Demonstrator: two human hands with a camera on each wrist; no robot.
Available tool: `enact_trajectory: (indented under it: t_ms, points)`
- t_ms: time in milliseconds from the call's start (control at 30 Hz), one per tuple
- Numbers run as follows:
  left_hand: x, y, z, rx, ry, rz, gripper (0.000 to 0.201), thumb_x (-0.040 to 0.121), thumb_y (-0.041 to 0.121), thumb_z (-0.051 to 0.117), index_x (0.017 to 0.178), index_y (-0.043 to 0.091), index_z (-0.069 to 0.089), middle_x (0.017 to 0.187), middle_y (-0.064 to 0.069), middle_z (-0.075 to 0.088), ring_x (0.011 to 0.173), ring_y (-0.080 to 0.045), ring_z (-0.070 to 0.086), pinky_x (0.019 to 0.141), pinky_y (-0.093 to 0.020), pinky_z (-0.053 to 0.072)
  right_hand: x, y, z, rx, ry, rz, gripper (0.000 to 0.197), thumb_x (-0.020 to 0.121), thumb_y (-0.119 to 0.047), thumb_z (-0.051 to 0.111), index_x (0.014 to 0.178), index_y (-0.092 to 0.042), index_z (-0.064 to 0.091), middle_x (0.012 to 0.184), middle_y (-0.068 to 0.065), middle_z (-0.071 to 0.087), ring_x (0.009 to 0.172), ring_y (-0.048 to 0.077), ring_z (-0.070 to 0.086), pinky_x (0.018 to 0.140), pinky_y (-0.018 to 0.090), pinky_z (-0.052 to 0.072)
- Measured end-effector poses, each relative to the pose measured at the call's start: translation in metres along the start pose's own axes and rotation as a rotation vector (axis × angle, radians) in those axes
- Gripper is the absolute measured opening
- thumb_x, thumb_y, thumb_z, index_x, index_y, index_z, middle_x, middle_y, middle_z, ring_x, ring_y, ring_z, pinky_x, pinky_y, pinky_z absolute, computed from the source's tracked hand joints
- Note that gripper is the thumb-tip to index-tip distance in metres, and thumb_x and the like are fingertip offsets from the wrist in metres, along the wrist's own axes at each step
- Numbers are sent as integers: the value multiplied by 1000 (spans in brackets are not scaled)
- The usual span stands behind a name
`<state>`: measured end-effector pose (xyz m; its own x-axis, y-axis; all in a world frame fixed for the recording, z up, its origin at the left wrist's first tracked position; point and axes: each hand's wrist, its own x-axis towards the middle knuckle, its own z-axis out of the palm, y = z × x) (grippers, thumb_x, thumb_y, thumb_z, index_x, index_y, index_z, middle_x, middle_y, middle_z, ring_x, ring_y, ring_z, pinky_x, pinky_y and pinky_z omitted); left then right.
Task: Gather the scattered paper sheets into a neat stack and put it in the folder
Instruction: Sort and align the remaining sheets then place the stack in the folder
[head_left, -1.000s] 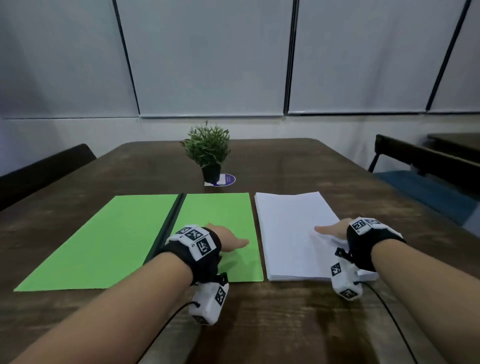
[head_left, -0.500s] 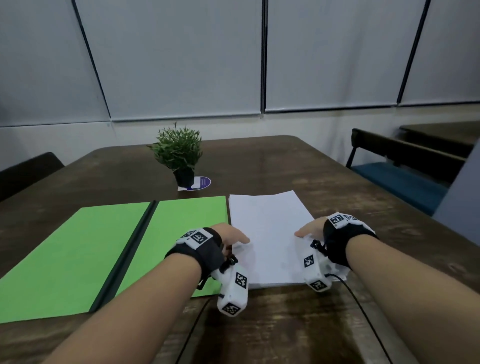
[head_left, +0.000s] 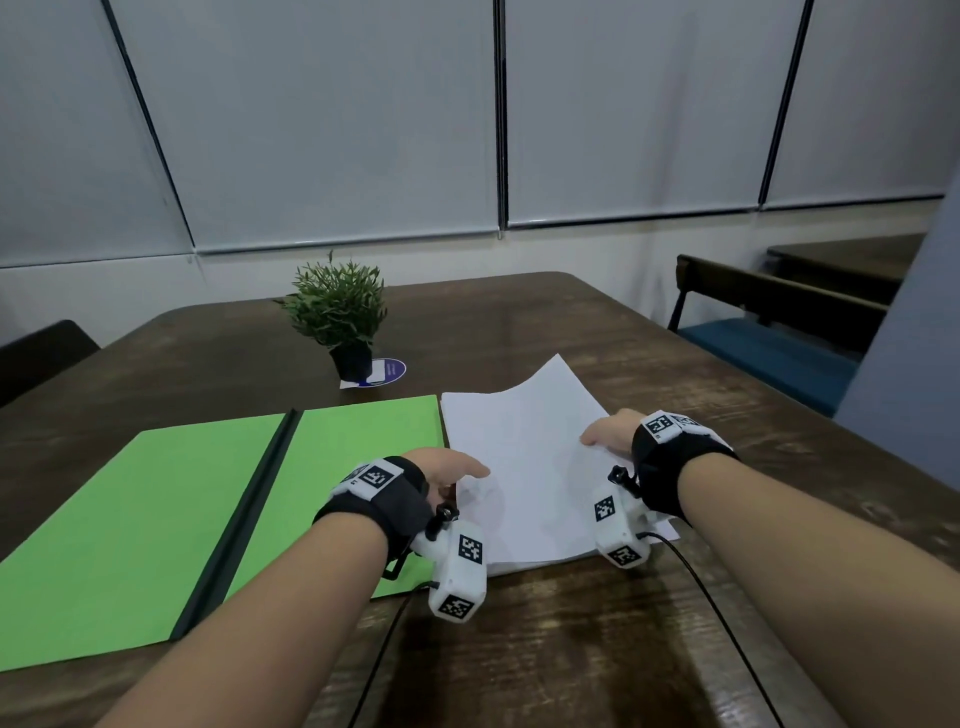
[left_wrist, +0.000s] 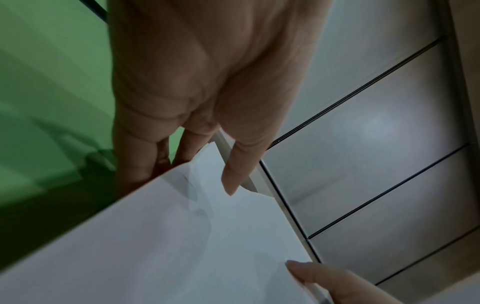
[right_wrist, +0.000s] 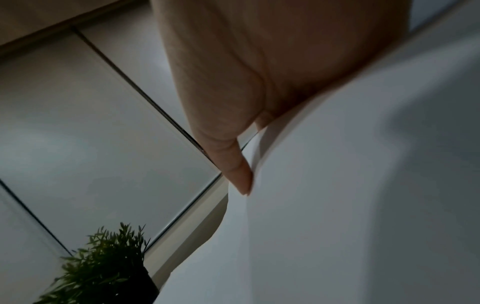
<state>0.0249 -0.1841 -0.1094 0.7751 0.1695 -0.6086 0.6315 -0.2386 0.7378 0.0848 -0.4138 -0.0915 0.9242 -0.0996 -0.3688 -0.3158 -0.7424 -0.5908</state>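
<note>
Since the earlier frame, paper stack (head_left: 524, 457) lifts at its right edge, left hand (head_left: 449, 467) and right hand (head_left: 610, 434) pinching opposite sides; keep both grips even, carry level onto the open folder (head_left: 353, 457).

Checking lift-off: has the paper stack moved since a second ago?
Yes. The paper stack has tilted: its right side is lifted off the table by the right hand, beside the unmoved folder.

My stack of white paper sheets (head_left: 524, 467) lies just right of the open green folder (head_left: 156, 514), its far right corner curled up off the table; the folder lies flat, a dark spine (head_left: 244, 514) dividing its two halves.
</note>
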Motion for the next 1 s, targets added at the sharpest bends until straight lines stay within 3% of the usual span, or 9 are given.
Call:
enact_trajectory:
  t_ms: [100,167,333,633,700,767,833,900,1000]
  points:
    - [2,2,-1,-19,-7,10,53,87,19,67,130,1,41,117,-18,55,96,-32,56,95,-41,48,4,1,-2,69,-60,24,36,87,-26,61,117,-7,53,88,11,58,49,19,61,39,12,39]
    - [1,2,-1,-28,-4,16,55,87,19,68,131,1,42,119,-17,53,94,-31,56,95,-42,47,5,2,-5,120,-132,34,38,91,-19,58,124,-2,53,81,10,57,35,16,58,35,11,39]
    - [7,2,-1,-58,-5,5,53,86,16,69,129,-1,42,126,-20,52,95,-32,57,100,-48,45,13,5,-1,185,-207,95,38,91,-28,58,122,-5,55,89,11,63,60,21,59,54,20,46]
    - [11,-2,-2,155,-24,23,49,86,15,68,127,-6,51,122,-18,62,112,-33,61,101,-43,46,16,4,-5,156,-154,74,26,89,-25,60,106,-5,56,76,11,61,46,19,58,48,19,45]
    - [14,-2,-2,224,7,72,39,85,11,69,119,-4,57,108,-12,62,99,-27,61,94,-33,49,17,4,-1,130,-111,73,30,86,-25,64,108,-6,57,76,9,61,51,19,59,51,20,47]
    - [17,-3,-1,274,45,92,15,83,8,70,93,3,60,90,-11,60,89,-24,56,88,-32,49,23,6,1,57,-36,55,39,76,-32,71,105,-9,59,86,8,63,65,23,64,67,28,54]
    - [22,-3,0,325,56,98,20,83,9,70,74,7,52,76,-6,55,87,-24,54,88,-32,48,22,7,0,-29,3,40,42,72,-38,75,101,-13,55,93,6,61,78,25,62,74,30,52]
    - [25,-2,0,353,70,107,25,85,10,69,69,9,49,72,-4,53,78,-22,56,86,-32,48,24,6,0,-3,6,27,40,75,-39,76,100,-13,58,91,5,64,78,24,64,69,29,51]
    - [27,-2,0,348,70,118,25,85,9,68,69,9,49,72,-4,53,64,-15,52,74,-27,48,33,9,-2,-81,21,-68,55,72,-50,75,111,-12,64,109,6,68,96,27,65,91,36,51]
